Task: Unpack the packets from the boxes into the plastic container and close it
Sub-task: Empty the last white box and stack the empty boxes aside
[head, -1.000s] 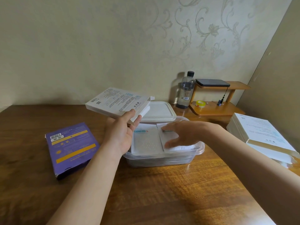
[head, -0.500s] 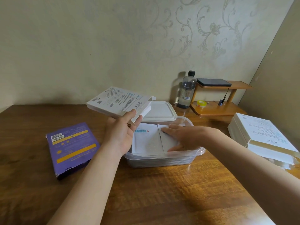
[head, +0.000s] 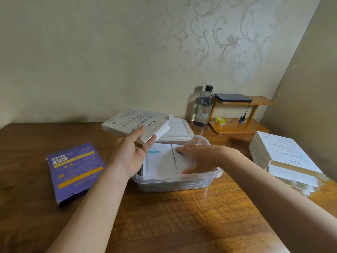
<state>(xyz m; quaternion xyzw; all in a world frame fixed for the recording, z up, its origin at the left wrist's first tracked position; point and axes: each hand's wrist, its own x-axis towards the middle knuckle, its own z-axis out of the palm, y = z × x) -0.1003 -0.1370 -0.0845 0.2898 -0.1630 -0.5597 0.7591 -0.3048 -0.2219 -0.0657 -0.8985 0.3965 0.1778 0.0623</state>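
one purple box (head: 74,172), one open white box (head: 131,123), one stack of white boxes (head: 284,157), one plastic container (head: 175,185), one lid (head: 178,128), two visible packets (head: 158,161).

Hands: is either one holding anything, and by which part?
The left hand grips the white box by its near corner. The right hand just rests flat on the packets.

Bare table (head: 182,220) fills the lower centre of the frame between the forearms, leaving open the near wall of the container (head: 173,186). From above, its mouth is mostly blocked: the right hand (head: 198,157) lies flat on the packets (head: 160,163), and the white box (head: 131,123) held by the left hand (head: 130,157) hangs over the upper-left corner. The lid (head: 179,128) lies just behind. At left the purple box (head: 74,170) narrows the way; at right a strip of wood separates the container from the stack of boxes (head: 284,157). A bottle (head: 204,106) and shelf (head: 237,127) crowd the upper right.
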